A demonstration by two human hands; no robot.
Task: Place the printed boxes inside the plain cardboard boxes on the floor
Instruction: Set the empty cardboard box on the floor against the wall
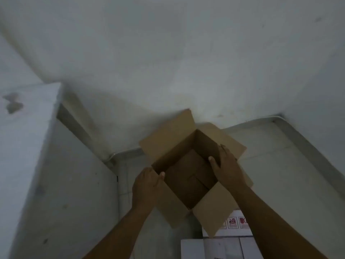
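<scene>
A plain cardboard box (168,139) is held up in front of me with all its flaps spread open, and its brown inside looks empty. My left hand (146,186) grips the near left wall, thumb over the rim. My right hand (225,165) clasps the right wall, thumb inside the box. Below the box, white printed boxes (236,224) with red symbols lie partly hidden under the near flap and my right forearm.
A pale wall fills the top of the view. A white block or ledge (28,146) stands at the left. Grey floor (280,165) with a raised kerb runs along the right. More white boxes (214,247) lie at the bottom edge.
</scene>
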